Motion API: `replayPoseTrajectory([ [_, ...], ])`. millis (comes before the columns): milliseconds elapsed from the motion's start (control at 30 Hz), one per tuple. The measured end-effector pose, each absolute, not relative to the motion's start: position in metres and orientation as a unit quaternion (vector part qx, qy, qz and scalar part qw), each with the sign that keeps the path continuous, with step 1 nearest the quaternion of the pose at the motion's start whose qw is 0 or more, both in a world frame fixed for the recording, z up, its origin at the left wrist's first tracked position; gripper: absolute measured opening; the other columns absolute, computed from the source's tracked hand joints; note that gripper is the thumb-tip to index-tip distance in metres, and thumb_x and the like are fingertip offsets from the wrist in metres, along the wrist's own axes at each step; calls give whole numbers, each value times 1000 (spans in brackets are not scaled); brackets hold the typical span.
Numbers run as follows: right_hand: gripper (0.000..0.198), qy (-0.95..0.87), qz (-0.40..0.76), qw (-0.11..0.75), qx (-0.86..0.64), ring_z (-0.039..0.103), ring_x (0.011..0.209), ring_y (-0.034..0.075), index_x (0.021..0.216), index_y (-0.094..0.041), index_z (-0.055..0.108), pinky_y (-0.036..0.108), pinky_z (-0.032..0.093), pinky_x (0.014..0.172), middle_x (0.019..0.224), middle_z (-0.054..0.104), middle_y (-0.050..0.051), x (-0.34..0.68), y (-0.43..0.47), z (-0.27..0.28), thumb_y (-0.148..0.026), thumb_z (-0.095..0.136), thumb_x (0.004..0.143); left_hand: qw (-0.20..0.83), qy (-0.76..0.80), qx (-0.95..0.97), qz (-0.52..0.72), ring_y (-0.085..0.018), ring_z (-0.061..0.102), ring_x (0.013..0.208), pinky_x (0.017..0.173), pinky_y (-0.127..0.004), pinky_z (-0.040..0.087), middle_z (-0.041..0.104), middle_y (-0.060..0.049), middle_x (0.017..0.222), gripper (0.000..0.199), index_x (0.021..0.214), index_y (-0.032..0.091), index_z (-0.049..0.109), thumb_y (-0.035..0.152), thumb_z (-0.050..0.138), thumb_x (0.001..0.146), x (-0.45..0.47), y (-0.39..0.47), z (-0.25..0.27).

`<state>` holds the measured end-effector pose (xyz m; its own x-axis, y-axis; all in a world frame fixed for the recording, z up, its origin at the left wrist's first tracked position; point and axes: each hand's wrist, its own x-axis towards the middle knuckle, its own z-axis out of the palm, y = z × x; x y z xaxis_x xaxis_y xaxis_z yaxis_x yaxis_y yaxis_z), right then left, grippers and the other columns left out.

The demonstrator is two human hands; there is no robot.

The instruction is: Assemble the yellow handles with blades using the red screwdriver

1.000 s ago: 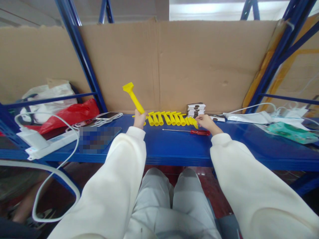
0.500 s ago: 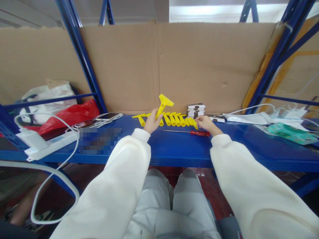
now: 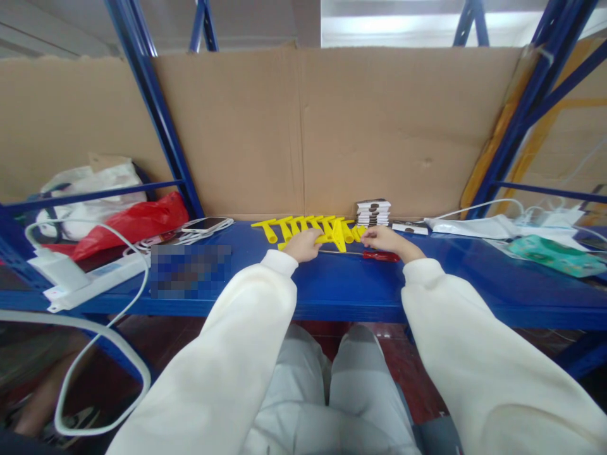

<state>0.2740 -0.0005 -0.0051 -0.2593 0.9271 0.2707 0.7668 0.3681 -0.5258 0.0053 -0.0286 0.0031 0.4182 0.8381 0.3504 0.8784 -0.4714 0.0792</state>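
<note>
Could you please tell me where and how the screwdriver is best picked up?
I'd suggest its thick red handle, from above and the person's side: it lies flat, and the left hand and the yellow tool it holds crowd the thin shaft.

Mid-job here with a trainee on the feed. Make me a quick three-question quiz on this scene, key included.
1. Which does the left hand hold? A) a phone B) a yellow T-shaped tool C) a white cable
2. True or false: the red-handled screwdriver lies nearer the person than the row of yellow tools.
3. Fill in: beyond the right hand, small boxes stand in a ____.

Key: 1 B; 2 true; 3 stack.
</note>
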Motion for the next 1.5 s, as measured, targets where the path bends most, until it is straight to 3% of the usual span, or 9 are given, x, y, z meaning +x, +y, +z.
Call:
replayPoseTrajectory([
  [200, 23, -803, 167, 212, -532, 71, 82, 23, 81, -18, 79, 33, 55, 83, 83, 77, 6, 270, -16, 6, -38, 69, 78, 37, -530, -827, -182, -26, 63, 127, 105, -35, 49, 67, -12, 138, 43, 139, 21, 59, 29, 56, 97, 21, -29, 5],
  [367, 28, -818, 191, 179, -513, 70, 80, 21, 84, -18, 80, 31, 55, 80, 83, 78, 5, 270, -21, 10, -44, 74, 74, 11, -533, -824, -191, -27, 65, 125, 104, -35, 50, 70, -9, 134, 46, 134, 25, 66, 48, 59, 96, 20, -29, 3],
  [500, 29, -810, 210, 169, -521, 70, 78, 20, 80, -19, 80, 27, 54, 74, 80, 77, 3, 269, -24, 10, -45, 80, 69, 1, -540, -822, -181, -28, 67, 121, 102, -35, 52, 74, -8, 128, 39, 125, 25, 74, 44, 64, 92, 7, -25, -1],
  [700, 20, -786, 214, 154, -560, 68, 70, 18, 72, -20, 78, 24, 52, 63, 72, 75, 2, 278, -30, 12, -39, 82, 68, 21, -538, -822, -187, -28, 71, 112, 96, -35, 54, 77, -11, 116, 28, 109, 20, 78, 34, 63, 90, -3, -16, -6],
  [833, 13, -781, 172, 156, -580, 69, 72, 20, 66, -21, 76, 25, 53, 66, 72, 76, 2, 296, -30, 13, -32, 82, 66, 33, -535, -824, -185, -26, 71, 111, 95, -33, 54, 78, -9, 114, 24, 103, 22, 78, 34, 62, 90, 0, -13, -8],
  [1067, 10, -737, 67, 89, -667, 68, 68, 20, 59, -21, 72, 28, 51, 70, 66, 73, 2, 336, -25, 16, -18, 76, 68, 11, -519, -833, -191, -25, 69, 117, 100, -33, 52, 75, -9, 123, 27, 111, 21, 76, 30, 62, 90, 3, -18, -5],
  [1233, 14, -732, 77, 58, -675, 68, 68, 21, 57, -21, 68, 30, 52, 72, 67, 73, 3, 364, -22, 13, -15, 73, 69, -10, -508, -839, -194, -26, 69, 117, 102, -33, 52, 75, -8, 123, 30, 114, 21, 75, 30, 65, 88, 4, -17, -5],
  [1500, 13, -733, 30, 77, -675, 68, 68, 22, 59, -23, 69, 31, 52, 69, 68, 73, 3, 384, -13, 7, -18, 74, 70, -32, -507, -841, -185, -26, 71, 113, 98, -32, 53, 76, -8, 121, 32, 112, 20, 76, 34, 68, 85, 5, -15, -7],
])
